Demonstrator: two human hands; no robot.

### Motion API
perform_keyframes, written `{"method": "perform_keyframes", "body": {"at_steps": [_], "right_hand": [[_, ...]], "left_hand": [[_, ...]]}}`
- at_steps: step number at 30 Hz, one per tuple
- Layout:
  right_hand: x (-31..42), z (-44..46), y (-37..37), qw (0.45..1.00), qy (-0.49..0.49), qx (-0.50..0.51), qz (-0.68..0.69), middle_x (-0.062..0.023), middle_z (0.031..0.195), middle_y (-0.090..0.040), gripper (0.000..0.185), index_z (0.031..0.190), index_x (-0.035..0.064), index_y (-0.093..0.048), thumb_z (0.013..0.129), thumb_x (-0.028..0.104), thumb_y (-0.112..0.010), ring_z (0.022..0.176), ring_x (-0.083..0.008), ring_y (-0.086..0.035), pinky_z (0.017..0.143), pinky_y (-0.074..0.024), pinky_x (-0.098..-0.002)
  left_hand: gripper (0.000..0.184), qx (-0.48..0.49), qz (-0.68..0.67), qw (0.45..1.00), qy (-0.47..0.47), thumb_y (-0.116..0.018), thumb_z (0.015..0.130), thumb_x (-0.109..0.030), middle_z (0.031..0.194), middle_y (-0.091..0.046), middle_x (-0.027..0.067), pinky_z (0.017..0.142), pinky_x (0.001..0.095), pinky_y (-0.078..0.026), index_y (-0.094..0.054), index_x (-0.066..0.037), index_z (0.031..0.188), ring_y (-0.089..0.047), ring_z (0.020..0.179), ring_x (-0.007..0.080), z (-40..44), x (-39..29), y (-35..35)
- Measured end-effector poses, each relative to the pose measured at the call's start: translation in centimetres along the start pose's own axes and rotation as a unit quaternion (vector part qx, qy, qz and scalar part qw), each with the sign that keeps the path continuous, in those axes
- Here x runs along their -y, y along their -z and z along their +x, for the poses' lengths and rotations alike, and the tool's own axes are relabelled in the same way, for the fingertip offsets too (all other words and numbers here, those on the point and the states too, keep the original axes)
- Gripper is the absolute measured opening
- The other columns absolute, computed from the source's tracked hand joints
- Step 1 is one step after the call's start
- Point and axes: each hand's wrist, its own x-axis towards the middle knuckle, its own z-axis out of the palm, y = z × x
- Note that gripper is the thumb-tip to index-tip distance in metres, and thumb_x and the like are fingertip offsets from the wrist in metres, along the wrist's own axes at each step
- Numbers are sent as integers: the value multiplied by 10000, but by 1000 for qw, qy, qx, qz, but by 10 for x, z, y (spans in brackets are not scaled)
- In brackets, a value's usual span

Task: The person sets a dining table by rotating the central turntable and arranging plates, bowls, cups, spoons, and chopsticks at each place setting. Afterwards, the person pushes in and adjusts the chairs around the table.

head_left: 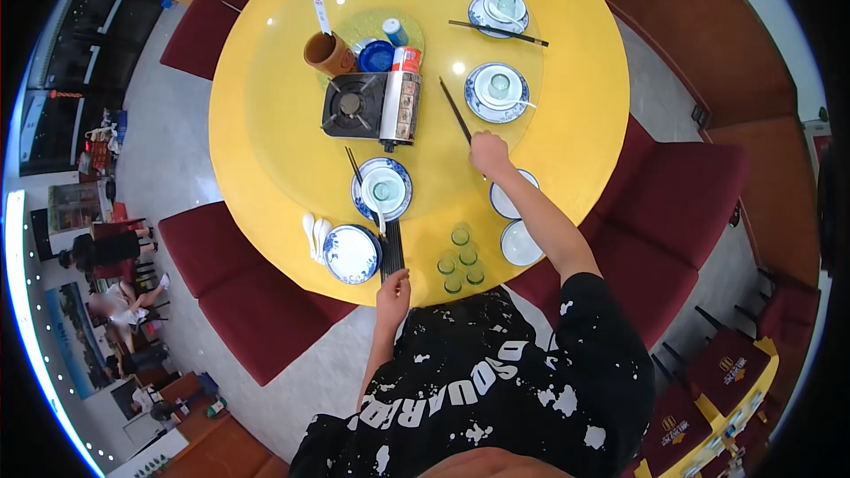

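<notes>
Biggest thing here is the round yellow surface (584, 80), with maroon chairs (239, 310) around it. Next size down is a gas stove (352, 106), left of centre, then a blue-and-white plate (351, 255) by the near left edge (could be a stack, can't tell). Smaller again: the right hand (490, 155), out over the right side, fingers clamped on some dark chopsticks (454, 108). Those point up and away, left of a laid plate (472, 104); can't tell how many there are. The left hand (393, 298) is at the near edge, fingers closed on the near end of a chopstick bundle (394, 243), which runs just right of the blue-and-white plate. Smallest are five green glasses (467, 257), grouped right of the bundle.
</notes>
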Motion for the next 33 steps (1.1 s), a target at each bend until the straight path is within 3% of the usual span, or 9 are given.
{"method": "perform_keyframes", "body": {"at_steps": [2, 5, 12, 15, 17, 21, 24, 29, 33], "right_hand": [[-12, -6, 4, 999, -13, 34, 29, -222, 886, -674, 240, 841, -12, -676, 708, 189, -688, 830, -390, -676, 732, -559, -468], [0, 4, 17, 999, 2, -5, 35, -218, 865, -673, 237, 822, -15, -673, 705, 191, -685, 808, -383, -677, 721, -558, -470], [-14, -3, 30, 998, 41, -32, -18, -184, 887, -687, 194, 845, 12, -686, 719, 158, -678, 817, -349, -690, 685, -563, -454], [-29, -7, 37, 993, 60, -91, -38, -178, 882, -683, 210, 849, 13, -678, 733, 188, -673, 797, -342, -688, 682, -564, -462], [-37, -11, 53, 990, 60, -125, -34, -176, 865, -678, 234, 830, 9, -667, 743, 227, -669, 771, -351, -682, 687, -567, -478], [-54, -16, 74, 995, 11, -91, -37, -172, 873, -677, 243, 847, 15, -671, 747, 237, -677, 776, -343, -679, 691, -565, -461], [-69, -11, 78, 998, -14, -57, -13, -166, 897, -683, 243, 866, 29, -683, 757, 247, -675, 810, -339, -687, 694, -565, -451], [-82, -8, 70, 992, -46, -85, 77, -146, 755, -674, 218, 864, 67, -649, 744, 243, -696, 699, -341, -665, 643, -533, -463], [-86, -5, 61, 986, -56, -110, 110, -141, 727, -676, 233, 865, 64, -632, 756, 258, -705, 694, -339, -666, 629, -524, -453]], "left_hand": [[270, 7, 6, 999, -31, -560, 974, -105, 946, -695, 96, 662, 264, -509, -634, 25, 1200, -621, 723, 113, 1, 12, -11], [267, 17, 8, 999, 28, -583, 950, -127, 1021, -716, 159, 771, 325, -524, -656, 1, 1173, -684, 861, 227, 10, -9, 5], [265, 23, 34, 999, 19, -569, 955, -127, 1025, -714, 170, 777, 332, -529, -659, -3, 1171, -689, 869, 247, 10, -20, 4], [274, 13, 24, 999, -19, -563, 973, -118, 945, -703, 107, 647, 271, -509, -637, 30, 1192, -628, 710, 123, 9, -5, 1], [275, 15, 25, 1000, -9, -563, 974, -120, 955, -703, 110, 654, 270, -510, -636, 30, 1192, -630, 719, 123, 9, 0, -1], [274, 14, 19, 1000, -8, -565, 975, -125, 974, -703, 113, 673, 268, -511, -637, 26, 1192, -633, 741, 123, 7, 6, -3], [283, 28, 30, 999, 25, -568, 960, -135, 1007, -710, 166, 785, 317, -525, -648, 6, 1192, -684, 869, 223, 8, -2, -1], [277, 28, 14, 999, 28, -566, 965, -131, 991, -710, 154, 750, 309, -525, -647, 9, 1190, -673, 833, 196, 6, -8, 4], [273, 16, 16, 1000, 14, -560, 968, -120, 972, -705, 139, 704, 290, -517, -644, 21, 1187, -652, 778, 161, 5, -3, 6]]}}
